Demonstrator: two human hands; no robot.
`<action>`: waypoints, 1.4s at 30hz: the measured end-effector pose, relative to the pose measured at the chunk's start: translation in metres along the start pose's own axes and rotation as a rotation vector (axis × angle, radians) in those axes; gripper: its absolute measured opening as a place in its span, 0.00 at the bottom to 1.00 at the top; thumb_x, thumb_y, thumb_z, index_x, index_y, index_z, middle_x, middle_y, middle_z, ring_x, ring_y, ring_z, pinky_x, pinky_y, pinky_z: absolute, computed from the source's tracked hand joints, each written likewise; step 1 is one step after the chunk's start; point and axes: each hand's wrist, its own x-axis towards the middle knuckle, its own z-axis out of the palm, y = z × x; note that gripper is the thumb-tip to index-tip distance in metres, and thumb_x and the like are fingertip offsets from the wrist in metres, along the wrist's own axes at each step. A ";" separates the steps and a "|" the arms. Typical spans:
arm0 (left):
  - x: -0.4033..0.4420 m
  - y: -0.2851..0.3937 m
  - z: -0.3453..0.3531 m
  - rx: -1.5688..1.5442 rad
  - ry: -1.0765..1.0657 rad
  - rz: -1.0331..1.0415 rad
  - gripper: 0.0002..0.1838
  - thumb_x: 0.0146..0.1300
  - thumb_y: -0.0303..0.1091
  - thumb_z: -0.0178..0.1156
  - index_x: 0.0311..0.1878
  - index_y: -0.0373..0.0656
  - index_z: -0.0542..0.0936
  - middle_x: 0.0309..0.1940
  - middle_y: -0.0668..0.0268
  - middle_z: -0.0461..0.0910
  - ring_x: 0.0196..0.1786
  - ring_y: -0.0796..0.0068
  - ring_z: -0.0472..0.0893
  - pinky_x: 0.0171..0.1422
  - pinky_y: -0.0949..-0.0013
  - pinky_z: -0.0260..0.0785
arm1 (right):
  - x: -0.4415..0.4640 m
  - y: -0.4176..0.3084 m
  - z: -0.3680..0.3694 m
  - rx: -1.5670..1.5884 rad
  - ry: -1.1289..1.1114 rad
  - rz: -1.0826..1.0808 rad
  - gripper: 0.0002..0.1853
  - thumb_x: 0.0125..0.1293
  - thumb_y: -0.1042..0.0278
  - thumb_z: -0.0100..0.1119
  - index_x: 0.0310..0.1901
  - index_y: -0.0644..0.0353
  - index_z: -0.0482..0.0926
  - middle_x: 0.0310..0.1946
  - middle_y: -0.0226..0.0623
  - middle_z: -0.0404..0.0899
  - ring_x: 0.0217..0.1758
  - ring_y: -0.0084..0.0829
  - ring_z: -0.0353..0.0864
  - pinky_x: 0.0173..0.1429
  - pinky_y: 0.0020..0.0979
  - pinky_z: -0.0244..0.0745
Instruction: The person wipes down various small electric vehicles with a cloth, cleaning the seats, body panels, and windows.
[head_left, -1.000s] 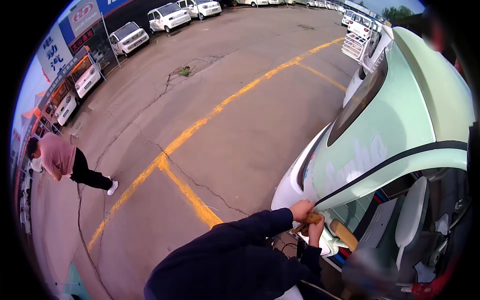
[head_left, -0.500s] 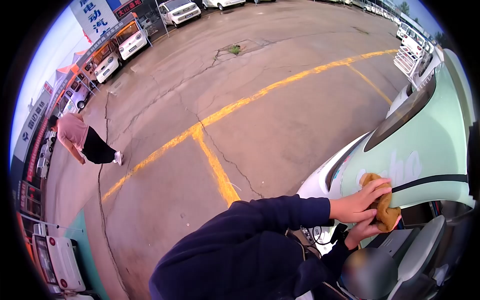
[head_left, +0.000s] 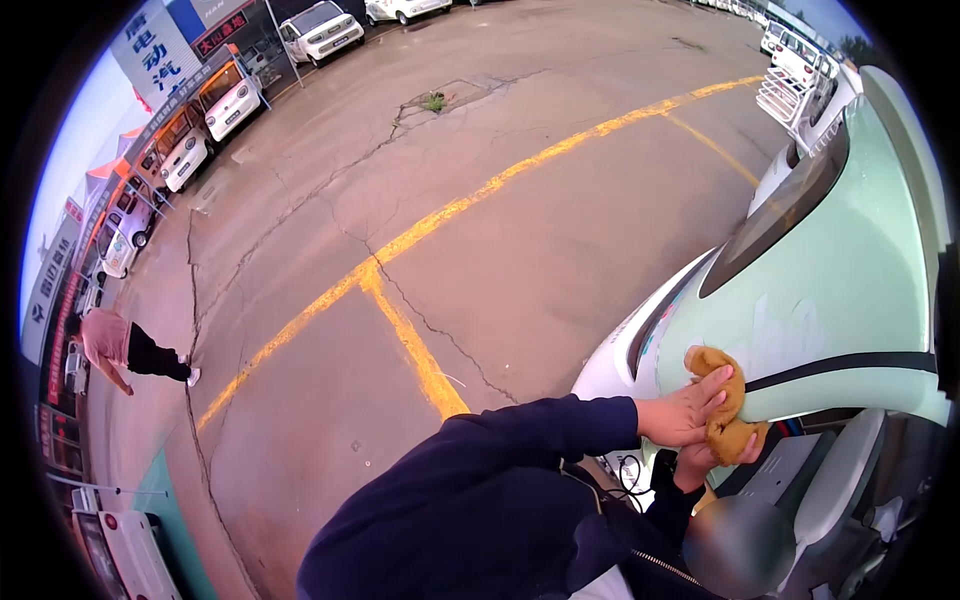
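A brown cloth (head_left: 731,408) lies folded and bunched against the pale green body panel (head_left: 840,290) of a small vehicle, beside its black trim strip. My left hand (head_left: 688,408) presses on the cloth from the left, its fingers closed together over it. Just below, my right hand (head_left: 708,462) grips the lower part of the cloth, some fingers hidden behind it. Both hands are close together. Faint pale lettering (head_left: 785,325) shows on the panel above the cloth.
The vehicle's open side shows a grey oval part (head_left: 842,480) right of my hands. Dark cables (head_left: 628,478) hang below my left wrist. A person in a pink shirt (head_left: 106,338) is far left. Parked vehicles (head_left: 322,32) line the lot, marked with yellow lines (head_left: 420,232).
The cloth was bunched low at the panel's edge; it now lies higher, more spread out, under both hands. The view has shifted. The person in pink has turned and changed posture.
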 end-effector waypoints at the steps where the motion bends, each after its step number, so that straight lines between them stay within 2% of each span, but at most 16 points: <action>1: -0.003 0.000 0.001 0.032 -0.001 -0.003 0.50 0.70 0.38 0.52 0.76 0.62 0.22 0.75 0.39 0.23 0.78 0.36 0.36 0.77 0.44 0.39 | -0.004 0.004 0.000 0.008 0.009 -0.035 0.39 0.63 0.52 0.64 0.67 0.60 0.53 0.63 0.56 0.56 0.64 0.56 0.61 0.65 0.53 0.62; 5: -0.016 -0.008 0.002 0.074 0.018 0.028 0.50 0.68 0.43 0.53 0.77 0.57 0.24 0.75 0.36 0.26 0.77 0.33 0.38 0.77 0.42 0.40 | -0.016 0.009 0.006 0.070 0.008 -0.062 0.38 0.63 0.53 0.62 0.68 0.53 0.52 0.61 0.55 0.55 0.63 0.55 0.59 0.64 0.59 0.56; 8: -0.033 -0.018 0.006 0.095 0.028 0.041 0.50 0.67 0.46 0.53 0.77 0.53 0.27 0.75 0.34 0.29 0.76 0.30 0.41 0.76 0.39 0.41 | -0.026 0.012 0.008 0.089 -0.038 -0.077 0.39 0.59 0.61 0.66 0.68 0.48 0.54 0.60 0.50 0.56 0.61 0.54 0.59 0.64 0.56 0.57; 10: -0.058 -0.024 0.006 0.271 -0.164 -0.077 0.49 0.67 0.47 0.53 0.76 0.40 0.31 0.73 0.31 0.32 0.73 0.26 0.45 0.77 0.43 0.42 | -0.048 0.018 0.007 0.163 -0.135 -0.038 0.40 0.56 0.66 0.67 0.67 0.47 0.54 0.61 0.50 0.56 0.61 0.54 0.59 0.64 0.55 0.58; 12: -0.084 -0.024 0.007 0.351 -0.363 -0.214 0.46 0.66 0.46 0.55 0.75 0.35 0.39 0.73 0.33 0.35 0.74 0.27 0.44 0.77 0.45 0.43 | -0.078 0.021 0.008 0.127 -0.226 0.001 0.40 0.53 0.72 0.67 0.65 0.48 0.56 0.61 0.50 0.57 0.62 0.54 0.59 0.65 0.54 0.58; 16: -0.116 -0.009 0.017 0.279 -0.248 -0.314 0.45 0.64 0.42 0.58 0.75 0.35 0.43 0.73 0.36 0.38 0.75 0.31 0.44 0.78 0.46 0.42 | -0.123 0.020 0.005 0.112 -0.389 0.130 0.38 0.52 0.76 0.67 0.63 0.52 0.57 0.60 0.50 0.60 0.62 0.55 0.60 0.65 0.52 0.60; 18: -0.126 0.000 0.022 0.108 -0.065 -0.525 0.44 0.60 0.35 0.59 0.74 0.35 0.46 0.71 0.39 0.43 0.74 0.35 0.45 0.78 0.47 0.41 | -0.131 0.012 0.004 0.147 -0.441 0.207 0.36 0.52 0.80 0.66 0.61 0.56 0.58 0.58 0.50 0.62 0.61 0.56 0.61 0.65 0.51 0.62; 20: -0.129 -0.004 0.025 0.133 -0.055 -0.620 0.45 0.52 0.27 0.62 0.72 0.34 0.50 0.64 0.41 0.55 0.68 0.39 0.56 0.74 0.50 0.49 | -0.141 0.016 0.002 0.127 -0.510 0.213 0.36 0.51 0.80 0.66 0.60 0.56 0.58 0.57 0.51 0.64 0.61 0.56 0.63 0.64 0.50 0.62; 25: -0.106 -0.006 -0.014 -0.105 -0.209 -0.784 0.38 0.47 0.24 0.67 0.63 0.40 0.62 0.53 0.48 0.69 0.59 0.47 0.69 0.64 0.59 0.63 | -0.091 0.001 -0.039 0.337 -0.696 0.561 0.30 0.48 0.88 0.53 0.56 0.57 0.72 0.56 0.45 0.75 0.56 0.48 0.75 0.60 0.37 0.72; 27: -0.104 -0.007 -0.023 -0.160 -0.282 -0.815 0.33 0.47 0.28 0.72 0.57 0.45 0.68 0.45 0.55 0.77 0.50 0.52 0.77 0.55 0.61 0.70 | -0.077 0.012 -0.060 0.243 -0.695 0.441 0.29 0.47 0.89 0.50 0.53 0.57 0.79 0.51 0.43 0.80 0.53 0.46 0.78 0.57 0.37 0.74; 30: -0.076 0.016 -0.040 -0.181 -0.410 -0.931 0.22 0.53 0.32 0.71 0.50 0.44 0.75 0.40 0.55 0.82 0.43 0.57 0.83 0.46 0.65 0.74 | -0.035 0.017 -0.102 0.015 -0.619 0.318 0.29 0.44 0.89 0.50 0.51 0.58 0.81 0.49 0.40 0.82 0.50 0.44 0.78 0.56 0.37 0.74; 31: -0.069 0.022 -0.040 -0.106 -0.308 -0.619 0.17 0.55 0.31 0.69 0.49 0.44 0.80 0.40 0.56 0.83 0.43 0.58 0.83 0.45 0.66 0.75 | -0.023 0.022 -0.115 -0.086 -0.580 0.259 0.29 0.44 0.89 0.51 0.51 0.57 0.81 0.49 0.38 0.82 0.48 0.42 0.78 0.55 0.37 0.75; 36: -0.012 0.058 -0.031 -0.079 -0.255 -0.216 0.20 0.57 0.24 0.64 0.54 0.45 0.80 0.46 0.59 0.82 0.44 0.57 0.82 0.48 0.63 0.74 | 0.019 0.033 -0.165 -0.396 -0.250 0.135 0.28 0.43 0.89 0.52 0.48 0.57 0.83 0.51 0.29 0.83 0.45 0.37 0.77 0.53 0.34 0.73; 38: 0.006 0.064 -0.018 0.035 -0.102 0.092 0.22 0.53 0.18 0.59 0.53 0.42 0.80 0.53 0.60 0.80 0.49 0.57 0.80 0.51 0.61 0.73 | 0.010 0.041 -0.169 -0.480 -0.194 0.149 0.28 0.43 0.89 0.52 0.48 0.55 0.82 0.53 0.28 0.82 0.47 0.37 0.77 0.55 0.35 0.70; 40: -0.001 0.060 -0.001 0.085 -0.152 0.093 0.22 0.52 0.18 0.55 0.53 0.39 0.79 0.56 0.61 0.78 0.54 0.56 0.77 0.54 0.58 0.72 | -0.021 0.053 -0.163 -0.544 -0.229 0.225 0.30 0.45 0.86 0.52 0.52 0.52 0.81 0.55 0.28 0.80 0.50 0.37 0.76 0.57 0.35 0.70; 42: -0.025 0.050 0.018 0.062 -0.345 -0.052 0.22 0.53 0.16 0.52 0.52 0.38 0.80 0.57 0.60 0.78 0.60 0.55 0.75 0.63 0.55 0.68 | -0.074 0.073 -0.158 -0.531 -0.468 0.399 0.31 0.50 0.82 0.55 0.59 0.48 0.78 0.61 0.31 0.77 0.58 0.39 0.74 0.63 0.38 0.68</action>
